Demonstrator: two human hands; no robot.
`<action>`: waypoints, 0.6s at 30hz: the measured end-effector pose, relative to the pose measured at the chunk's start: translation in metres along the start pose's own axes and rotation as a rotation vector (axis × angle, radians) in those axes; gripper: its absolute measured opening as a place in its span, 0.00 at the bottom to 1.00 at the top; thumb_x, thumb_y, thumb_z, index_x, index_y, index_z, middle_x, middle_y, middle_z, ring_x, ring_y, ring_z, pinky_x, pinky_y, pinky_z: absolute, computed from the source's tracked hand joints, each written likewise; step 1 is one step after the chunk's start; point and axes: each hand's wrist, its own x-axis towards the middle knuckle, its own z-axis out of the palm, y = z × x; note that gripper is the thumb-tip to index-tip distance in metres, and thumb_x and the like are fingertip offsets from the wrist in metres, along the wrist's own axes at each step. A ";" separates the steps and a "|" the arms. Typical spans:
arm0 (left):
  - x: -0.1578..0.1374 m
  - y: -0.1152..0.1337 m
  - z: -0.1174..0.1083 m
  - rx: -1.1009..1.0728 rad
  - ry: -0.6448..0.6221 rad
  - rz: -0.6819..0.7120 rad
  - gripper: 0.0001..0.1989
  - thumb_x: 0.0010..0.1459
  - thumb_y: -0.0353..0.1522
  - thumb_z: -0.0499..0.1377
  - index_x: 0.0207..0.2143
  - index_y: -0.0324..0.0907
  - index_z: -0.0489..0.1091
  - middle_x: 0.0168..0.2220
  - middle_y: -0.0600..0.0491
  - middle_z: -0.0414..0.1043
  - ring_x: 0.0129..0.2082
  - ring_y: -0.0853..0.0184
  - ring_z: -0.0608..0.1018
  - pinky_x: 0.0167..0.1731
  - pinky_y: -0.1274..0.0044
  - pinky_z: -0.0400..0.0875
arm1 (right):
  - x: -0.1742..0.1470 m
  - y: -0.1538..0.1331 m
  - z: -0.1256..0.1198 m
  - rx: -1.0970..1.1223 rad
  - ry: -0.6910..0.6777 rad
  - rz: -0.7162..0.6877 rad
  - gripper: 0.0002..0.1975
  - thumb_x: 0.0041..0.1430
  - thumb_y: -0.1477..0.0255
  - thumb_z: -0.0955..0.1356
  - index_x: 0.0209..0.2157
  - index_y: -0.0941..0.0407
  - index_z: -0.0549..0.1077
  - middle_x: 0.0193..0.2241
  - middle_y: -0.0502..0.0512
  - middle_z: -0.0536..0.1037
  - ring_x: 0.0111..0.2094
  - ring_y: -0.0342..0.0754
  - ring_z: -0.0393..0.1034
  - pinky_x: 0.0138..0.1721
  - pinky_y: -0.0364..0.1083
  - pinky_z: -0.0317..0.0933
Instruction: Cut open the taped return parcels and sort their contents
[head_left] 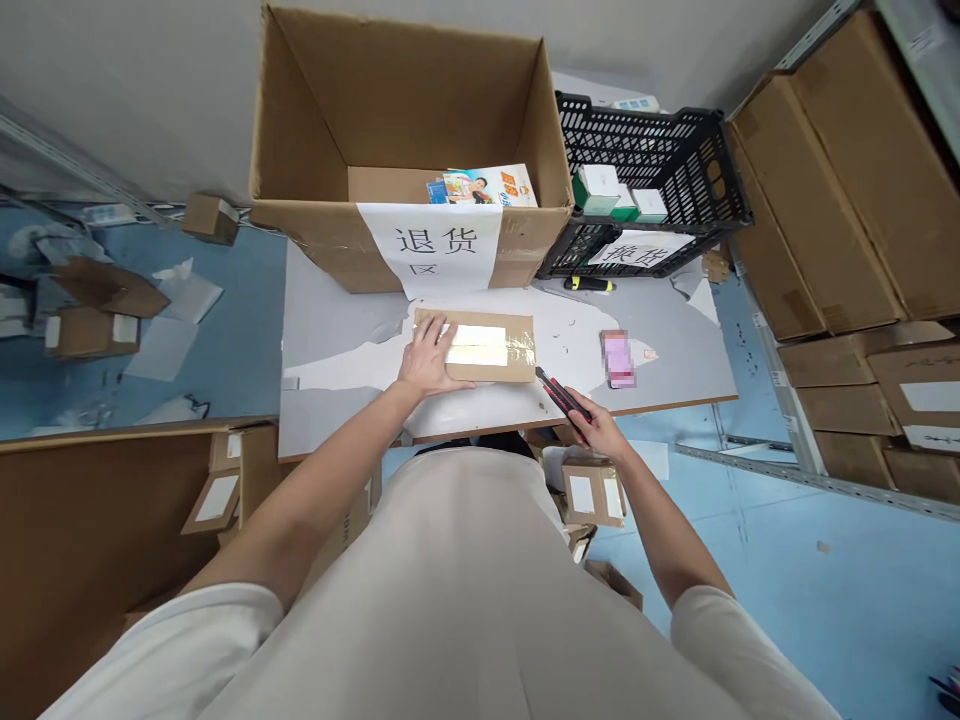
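A small taped cardboard box (487, 374) with white labels lies flat on the table. My left hand (429, 358) holds its left end, fingers spread over the top and thumb along the near edge. In my right hand (598, 428) is a black and red utility knife (556, 392), with the fingers closed around its handle. The knife's tip is at the box's right end, close to the near corner; whether it touches the cardboard I cannot tell.
Behind the small box stand a large open carton (315, 225) with colourful packs inside and a black plastic crate (645, 130) with small boxes. A yellow-black tool (589, 284) and a pink phone-like item (619, 358) lie on the table (330, 300). Stacked cartons (832, 200) flank the right.
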 end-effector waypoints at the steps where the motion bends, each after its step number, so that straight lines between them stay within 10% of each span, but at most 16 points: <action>1: -0.001 0.001 -0.001 -0.003 -0.004 0.002 0.60 0.35 0.59 0.63 0.65 0.37 0.50 0.67 0.37 0.45 0.66 0.41 0.47 0.56 0.55 0.58 | -0.003 0.003 0.000 0.055 0.069 0.003 0.38 0.55 0.54 0.66 0.63 0.54 0.56 0.22 0.45 0.69 0.13 0.38 0.57 0.13 0.40 0.54; 6: 0.008 -0.007 -0.011 -0.083 0.117 -0.121 0.44 0.49 0.54 0.58 0.63 0.42 0.55 0.67 0.40 0.47 0.65 0.45 0.52 0.59 0.53 0.52 | 0.000 0.011 0.027 0.357 0.393 -0.006 0.30 0.51 0.51 0.68 0.50 0.53 0.63 0.37 0.55 0.75 0.26 0.44 0.72 0.20 0.42 0.65; 12: 0.041 -0.053 -0.017 -0.484 0.148 -0.343 0.23 0.61 0.36 0.45 0.55 0.38 0.67 0.56 0.45 0.68 0.56 0.60 0.69 0.57 0.68 0.62 | 0.063 -0.009 0.094 0.417 0.371 -0.040 0.24 0.58 0.47 0.58 0.48 0.48 0.56 0.56 0.58 0.66 0.43 0.48 0.74 0.30 0.46 0.72; 18: -0.033 -0.046 0.021 -0.745 0.178 -0.449 0.21 0.54 0.46 0.54 0.37 0.39 0.76 0.36 0.48 0.78 0.37 0.63 0.78 0.40 0.71 0.74 | 0.143 -0.050 0.087 0.383 0.371 -0.143 0.19 0.61 0.55 0.57 0.49 0.50 0.53 0.59 0.60 0.62 0.50 0.47 0.71 0.36 0.46 0.72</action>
